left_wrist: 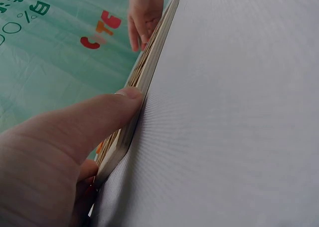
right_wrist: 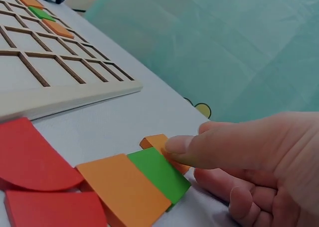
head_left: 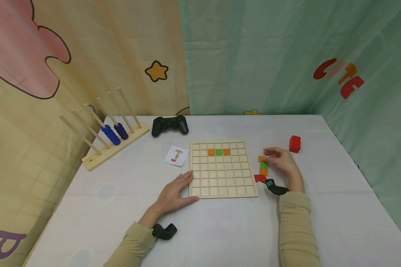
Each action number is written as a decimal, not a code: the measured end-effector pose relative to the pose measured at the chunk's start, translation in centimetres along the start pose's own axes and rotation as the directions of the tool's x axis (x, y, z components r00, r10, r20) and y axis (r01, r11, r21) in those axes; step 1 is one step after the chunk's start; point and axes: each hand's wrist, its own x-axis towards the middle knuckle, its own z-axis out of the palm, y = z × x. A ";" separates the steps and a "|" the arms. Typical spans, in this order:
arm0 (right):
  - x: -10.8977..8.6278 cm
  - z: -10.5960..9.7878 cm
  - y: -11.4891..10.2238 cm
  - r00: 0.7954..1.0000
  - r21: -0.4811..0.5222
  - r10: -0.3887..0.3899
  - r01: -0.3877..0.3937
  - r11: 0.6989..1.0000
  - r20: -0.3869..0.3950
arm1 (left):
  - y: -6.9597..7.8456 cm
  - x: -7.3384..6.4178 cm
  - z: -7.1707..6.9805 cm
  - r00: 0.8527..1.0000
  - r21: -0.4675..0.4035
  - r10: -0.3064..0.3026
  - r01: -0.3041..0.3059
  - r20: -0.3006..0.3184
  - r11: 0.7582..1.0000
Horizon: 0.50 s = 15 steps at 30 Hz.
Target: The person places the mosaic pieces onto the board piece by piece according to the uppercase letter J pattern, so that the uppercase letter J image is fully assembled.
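Note:
A wooden grid board [head_left: 214, 182] lies on the table, with an orange tile [head_left: 211, 152], a green tile [head_left: 218, 152] and another orange tile [head_left: 226, 151] side by side in one row. My left hand [head_left: 175, 193] rests at the board's near left corner, fingers along the left edge and thumb on the front edge. Right of the board, my right hand [head_left: 282, 161] holds an orange square tile [right_wrist: 157, 141] at the far end of a short line of pieces, thumb on its top. Beside it lie a green tile [right_wrist: 159, 172], an orange tile [right_wrist: 124, 189] and red pieces [right_wrist: 35, 157], one curved.
Left of the board lies a pattern card [head_left: 176, 156] showing a coloured figure on a grid. A black game controller [head_left: 170, 125] sits behind it. Farther left stands a wooden peg rack [head_left: 115, 146] with blue beads. A red block [head_left: 294, 144] stands beyond my right hand.

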 end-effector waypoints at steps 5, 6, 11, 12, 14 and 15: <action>0.0 0.1 0.0 1.000 -0.013 -0.012 0.011 1.000 -0.011 | 0.0 0.0 0.0 1.000 -0.003 0.001 -0.001 0.005 1.000; 0.0 0.1 0.0 1.000 -0.016 -0.012 0.012 1.000 -0.013 | 0.0 0.0 0.0 1.000 -0.004 0.002 -0.002 0.005 1.000; -0.1 0.4 -0.3 0.999 -0.028 -0.002 0.001 1.000 -0.032 | 0.0 0.0 0.0 1.000 -0.001 0.007 -0.007 0.001 1.000; -0.1 0.4 -0.4 0.999 -0.029 -0.001 0.000 1.000 -0.034 | -0.1 0.0 0.0 1.000 0.002 0.006 -0.006 0.002 1.000; -0.2 0.4 -0.5 0.999 -0.032 0.004 -0.005 0.999 -0.038 | -0.1 0.0 0.0 1.000 0.003 0.008 -0.008 0.001 1.000; -0.2 0.5 -0.6 0.999 -0.033 0.006 -0.008 0.999 -0.039 | -0.1 0.0 0.0 1.000 0.003 0.007 -0.007 0.002 1.000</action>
